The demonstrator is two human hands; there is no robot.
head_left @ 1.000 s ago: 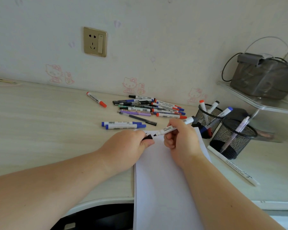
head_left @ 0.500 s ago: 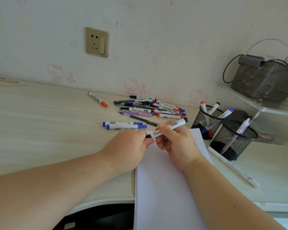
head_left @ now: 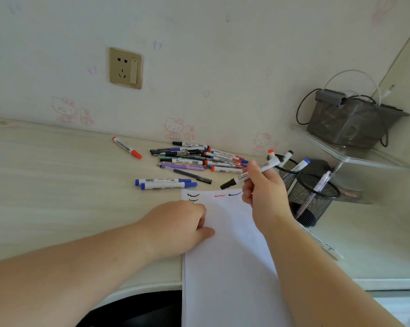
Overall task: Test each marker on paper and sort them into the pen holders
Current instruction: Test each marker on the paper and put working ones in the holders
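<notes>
My right hand (head_left: 263,194) grips a white marker (head_left: 253,173) with a black cap, held tilted above the top right of the white paper (head_left: 225,260). The marker's upper end points toward the two black mesh pen holders, the back holder (head_left: 284,171) and the front holder (head_left: 316,205). Each holder has markers standing in it. My left hand (head_left: 180,224) rests on the paper's left edge with fingers curled loosely and nothing in them. Black, red and blue scribbles (head_left: 219,195) run along the paper's top.
A pile of markers (head_left: 199,159) lies by the wall. Two blue markers (head_left: 165,184) and a black pen (head_left: 192,176) lie in front of it, a red-capped marker (head_left: 127,147) to its left. A white pen (head_left: 322,244) lies right of the paper. A clear shelf (head_left: 355,154) carries a grey box.
My left hand let go of the marker's cap end and dropped onto the paper. My right hand lifted the capped marker up and right, toward the holders.
</notes>
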